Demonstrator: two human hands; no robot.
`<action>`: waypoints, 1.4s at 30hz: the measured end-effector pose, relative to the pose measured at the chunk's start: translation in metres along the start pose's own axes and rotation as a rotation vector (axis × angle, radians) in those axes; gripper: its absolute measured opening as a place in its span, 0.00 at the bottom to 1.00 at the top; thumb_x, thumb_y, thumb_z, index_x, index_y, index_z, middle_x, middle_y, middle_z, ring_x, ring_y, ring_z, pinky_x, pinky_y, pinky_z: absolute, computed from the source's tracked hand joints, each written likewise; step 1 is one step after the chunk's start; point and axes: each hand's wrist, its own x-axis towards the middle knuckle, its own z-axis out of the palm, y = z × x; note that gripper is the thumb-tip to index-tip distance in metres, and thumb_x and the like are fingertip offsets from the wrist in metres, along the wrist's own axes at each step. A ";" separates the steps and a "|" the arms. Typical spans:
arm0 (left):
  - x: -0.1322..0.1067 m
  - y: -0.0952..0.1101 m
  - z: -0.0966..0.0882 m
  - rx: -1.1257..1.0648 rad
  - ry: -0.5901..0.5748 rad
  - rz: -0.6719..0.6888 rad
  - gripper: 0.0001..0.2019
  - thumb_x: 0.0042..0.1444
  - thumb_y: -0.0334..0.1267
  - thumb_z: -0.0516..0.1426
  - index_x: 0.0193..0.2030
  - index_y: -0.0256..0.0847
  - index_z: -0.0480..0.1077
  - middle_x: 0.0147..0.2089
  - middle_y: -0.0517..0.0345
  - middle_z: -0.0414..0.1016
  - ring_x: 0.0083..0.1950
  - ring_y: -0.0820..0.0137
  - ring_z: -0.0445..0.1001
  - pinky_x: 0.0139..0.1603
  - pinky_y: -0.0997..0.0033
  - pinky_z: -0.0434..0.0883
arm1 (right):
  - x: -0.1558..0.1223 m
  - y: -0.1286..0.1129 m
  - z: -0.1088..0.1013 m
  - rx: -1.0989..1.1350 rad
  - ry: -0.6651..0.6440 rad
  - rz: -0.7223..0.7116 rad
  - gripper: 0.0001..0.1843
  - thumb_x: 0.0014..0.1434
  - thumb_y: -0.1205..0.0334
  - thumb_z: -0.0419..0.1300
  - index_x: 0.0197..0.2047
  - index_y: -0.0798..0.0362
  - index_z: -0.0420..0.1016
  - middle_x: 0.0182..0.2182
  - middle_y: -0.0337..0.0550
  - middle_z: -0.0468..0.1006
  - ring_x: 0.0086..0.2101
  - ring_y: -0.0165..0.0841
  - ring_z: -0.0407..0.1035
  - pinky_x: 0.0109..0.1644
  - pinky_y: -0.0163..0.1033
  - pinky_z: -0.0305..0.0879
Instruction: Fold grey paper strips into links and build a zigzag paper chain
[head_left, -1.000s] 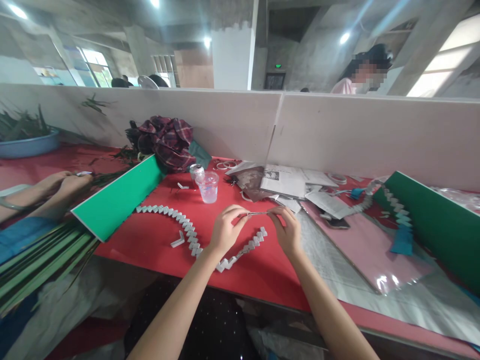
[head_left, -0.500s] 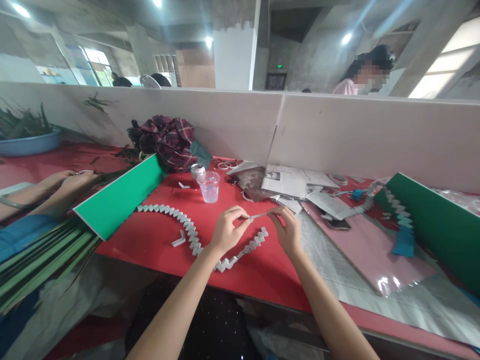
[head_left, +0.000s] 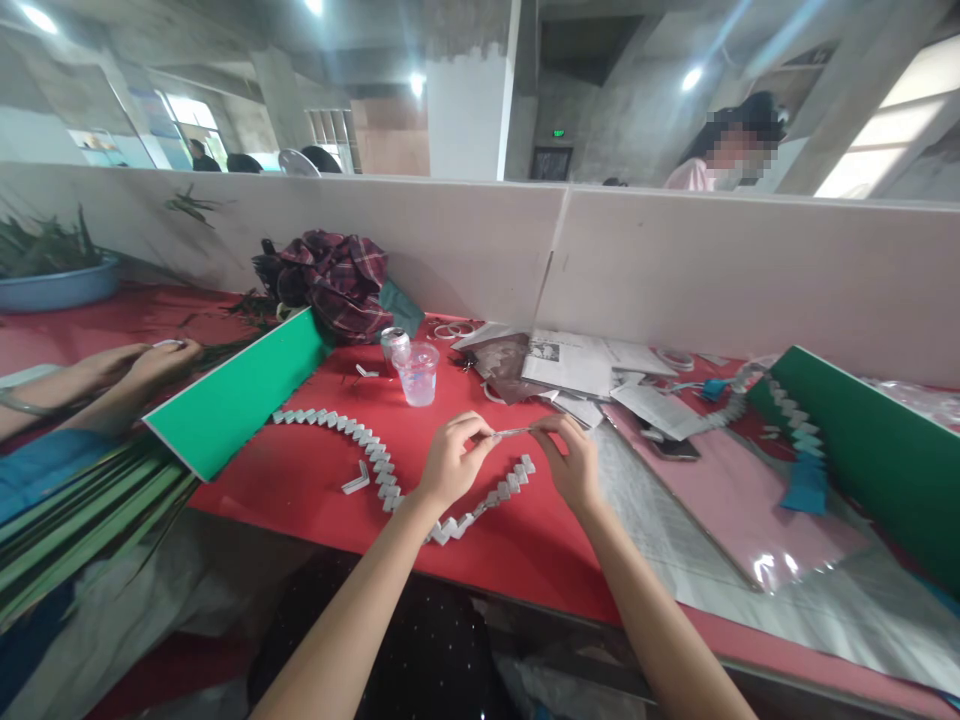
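My left hand (head_left: 452,461) and my right hand (head_left: 571,462) are both closed in a pinch on the two ends of a thin grey paper strip (head_left: 513,432), held level just above the red table (head_left: 300,480). Beneath and between my hands a long chain of folded white paper links (head_left: 379,470) curves across the table, ending near my right hand. One loose folded piece (head_left: 355,483) lies left of the chain.
A clear plastic cup (head_left: 418,373) and a can (head_left: 392,343) stand behind the chain. Green boards (head_left: 240,392) (head_left: 870,450) stand left and right. Newspapers (head_left: 574,362), a pink sheet (head_left: 731,500) and a plaid cloth (head_left: 337,280) lie behind. Another person's hands (head_left: 142,365) work long green leaves (head_left: 75,520) at the left.
My hands have come slightly closer together on the strip. The other person's hands at the left have shifted a little to the right.
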 end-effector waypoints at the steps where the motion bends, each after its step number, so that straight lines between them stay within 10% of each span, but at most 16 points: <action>1: 0.000 0.000 0.000 0.000 0.001 0.003 0.09 0.57 0.33 0.54 0.26 0.38 0.66 0.28 0.58 0.68 0.32 0.72 0.67 0.34 0.72 0.64 | 0.000 0.000 0.000 -0.001 0.002 -0.005 0.04 0.60 0.64 0.56 0.34 0.50 0.71 0.30 0.41 0.74 0.33 0.34 0.69 0.39 0.39 0.66; 42: 0.000 0.005 0.002 -0.120 0.072 -0.110 0.06 0.55 0.38 0.58 0.34 0.39 0.73 0.35 0.54 0.76 0.37 0.68 0.75 0.40 0.69 0.71 | -0.002 -0.002 -0.001 -0.004 0.024 0.034 0.04 0.59 0.63 0.56 0.32 0.50 0.69 0.29 0.41 0.74 0.32 0.33 0.69 0.37 0.40 0.66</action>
